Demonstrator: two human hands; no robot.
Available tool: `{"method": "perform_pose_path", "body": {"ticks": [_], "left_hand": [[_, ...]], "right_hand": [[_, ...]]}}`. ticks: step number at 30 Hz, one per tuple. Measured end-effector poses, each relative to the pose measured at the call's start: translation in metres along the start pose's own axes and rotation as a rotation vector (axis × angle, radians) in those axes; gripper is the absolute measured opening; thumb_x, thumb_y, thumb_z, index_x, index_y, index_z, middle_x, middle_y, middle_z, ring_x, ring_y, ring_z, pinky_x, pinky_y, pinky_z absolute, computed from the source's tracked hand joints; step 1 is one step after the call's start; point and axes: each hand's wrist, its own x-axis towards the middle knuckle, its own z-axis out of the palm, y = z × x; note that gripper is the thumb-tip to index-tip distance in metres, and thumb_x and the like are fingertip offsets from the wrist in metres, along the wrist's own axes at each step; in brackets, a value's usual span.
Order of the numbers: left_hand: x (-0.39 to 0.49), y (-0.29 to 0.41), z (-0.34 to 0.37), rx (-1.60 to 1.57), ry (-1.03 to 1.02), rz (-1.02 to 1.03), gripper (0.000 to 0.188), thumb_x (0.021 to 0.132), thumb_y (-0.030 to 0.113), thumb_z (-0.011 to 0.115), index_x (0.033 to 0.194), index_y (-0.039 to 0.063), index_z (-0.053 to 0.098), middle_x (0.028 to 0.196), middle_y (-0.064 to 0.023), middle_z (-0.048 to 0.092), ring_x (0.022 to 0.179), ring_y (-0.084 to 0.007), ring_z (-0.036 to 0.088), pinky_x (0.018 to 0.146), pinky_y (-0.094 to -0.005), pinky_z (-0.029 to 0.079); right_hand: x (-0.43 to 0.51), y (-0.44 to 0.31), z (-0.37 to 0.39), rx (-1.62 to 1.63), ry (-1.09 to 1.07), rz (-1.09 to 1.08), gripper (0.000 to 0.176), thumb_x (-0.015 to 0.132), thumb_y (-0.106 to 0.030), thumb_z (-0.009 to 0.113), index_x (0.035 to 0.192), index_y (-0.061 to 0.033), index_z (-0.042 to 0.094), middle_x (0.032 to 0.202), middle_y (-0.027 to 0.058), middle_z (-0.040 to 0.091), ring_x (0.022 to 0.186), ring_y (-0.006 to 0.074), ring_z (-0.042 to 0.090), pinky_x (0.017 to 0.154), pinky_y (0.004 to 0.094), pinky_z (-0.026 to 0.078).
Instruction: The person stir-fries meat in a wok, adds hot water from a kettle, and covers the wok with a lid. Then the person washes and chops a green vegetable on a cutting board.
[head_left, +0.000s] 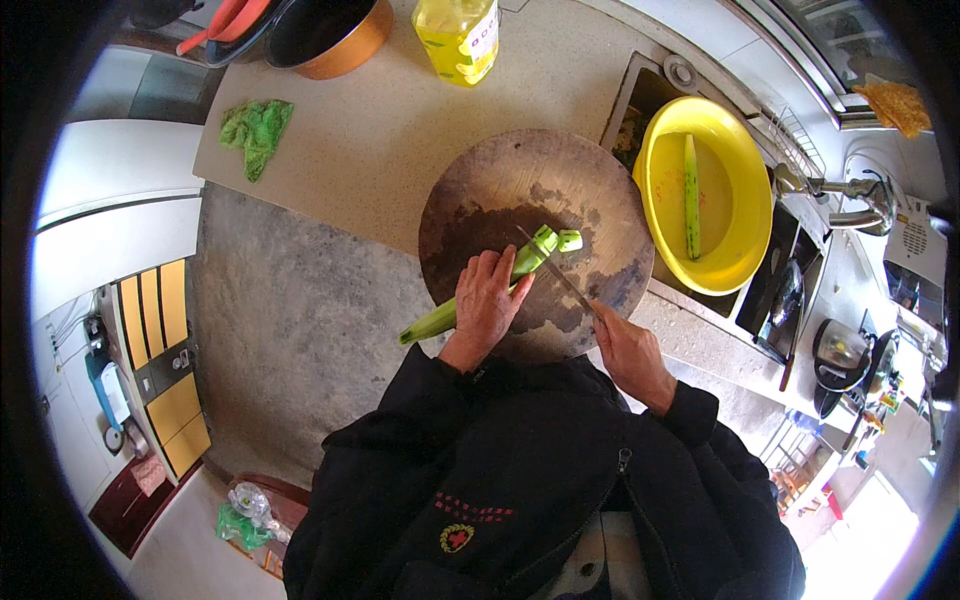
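A long green gourd (431, 324) lies slantwise over the round wooden chopping board (525, 161), its lower left end beyond the board's rim. My left hand (487, 296) presses down on the gourd and holds it. My right hand (630, 356) grips a knife (562, 276) by its handle; the thin-looking blade crosses the gourd near its upper right end. Cut pieces (570, 240) of pale green gourd lie just right of the blade. Part of the gourd is hidden under my left hand.
Right of the board, a yellow basin (754, 255) holding another long gourd (691, 199) rests over the sink (637, 90), beside a metal faucet (862, 202). A green cloth (259, 135), a bottle of yellow liquid (455, 45) and an orange-brown pot (349, 49) stand or lie on the counter (360, 127).
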Motion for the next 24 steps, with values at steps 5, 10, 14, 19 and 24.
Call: {"method": "perform_pose_path", "body": {"ticks": [5,10,14,19,24], "left_hand": [[0.000,-0.001,0.000,-0.006,0.000,0.009,0.050,0.085,0.032,0.077,0.124,0.004,0.063,0.098,-0.0103,0.058,0.089,-0.0290,0.060,0.075,-0.0416,0.051],[0.001,-0.001,0.000,-0.011,-0.004,0.014,0.051,0.084,0.031,0.078,0.125,0.004,0.063,0.097,-0.0103,0.058,0.089,-0.0293,0.060,0.075,-0.0419,0.050],[0.002,0.002,-0.004,-0.015,-0.044,-0.014,0.053,0.084,0.030,0.078,0.127,0.004,0.061,0.099,-0.0111,0.059,0.091,-0.0304,0.060,0.077,-0.0423,0.050],[-0.010,0.001,-0.020,-0.061,-0.064,-0.112,0.052,0.084,0.027,0.078,0.127,0.003,0.059,0.106,-0.0140,0.062,0.098,-0.0348,0.061,0.082,-0.0452,0.050],[-0.025,-0.010,-0.033,-0.092,-0.104,-0.146,0.047,0.084,0.024,0.078,0.122,0.002,0.061,0.108,-0.0160,0.064,0.100,-0.0368,0.062,0.085,-0.0456,0.050]], "right_hand": [[0.000,0.000,0.000,-0.012,0.007,-0.039,0.033,0.104,-0.020,0.048,0.136,-0.0101,0.050,0.091,0.0255,0.070,0.082,0.0457,0.069,0.071,0.0542,0.056],[0.014,0.005,0.008,-0.009,-0.023,-0.010,0.033,0.104,-0.020,0.048,0.135,-0.0100,0.050,0.084,0.0260,0.069,0.079,0.0460,0.068,0.068,0.0557,0.054],[0.034,0.010,0.024,-0.067,-0.033,0.025,0.032,0.103,-0.020,0.049,0.134,-0.0097,0.051,0.084,0.0266,0.069,0.079,0.0449,0.069,0.068,0.0551,0.054],[0.030,0.010,0.022,0.027,0.051,-0.046,0.032,0.102,-0.019,0.051,0.133,-0.0100,0.054,0.091,0.0252,0.070,0.083,0.0422,0.070,0.070,0.0522,0.056],[0.011,0.000,0.011,0.016,0.094,-0.117,0.033,0.102,-0.018,0.053,0.134,-0.0106,0.055,0.095,0.0224,0.071,0.083,0.0404,0.070,0.069,0.0492,0.057]]}}
